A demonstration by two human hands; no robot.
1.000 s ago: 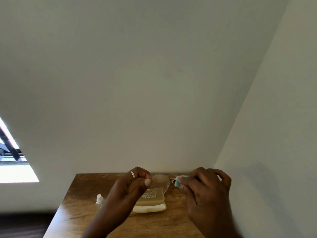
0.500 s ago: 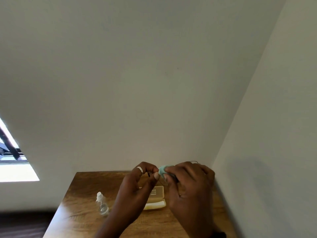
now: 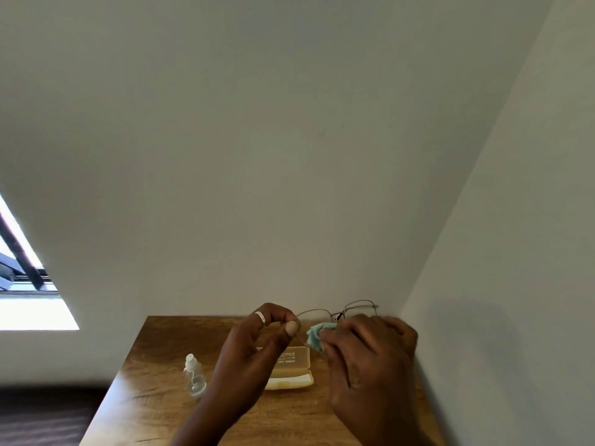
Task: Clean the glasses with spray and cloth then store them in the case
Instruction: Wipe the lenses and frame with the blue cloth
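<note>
The left hand (image 3: 257, 346) pinches the end of the glasses (image 3: 336, 313) frame between thumb and fingers. The right hand (image 3: 367, 358) is closed on a teal cloth (image 3: 314, 338) pressed to the lens nearest the left hand. Below the glasses, the open cream case (image 3: 293, 370) lies on the wooden surface (image 3: 154, 381); the spray bottle (image 3: 194, 375) stands left of the case.

Soft daylight from left window (image 3: 29, 294), wide-angle distortion

Both hands (image 3: 257, 346) on glasses (image 3: 338, 313), cloth (image 3: 314, 337)
</note>
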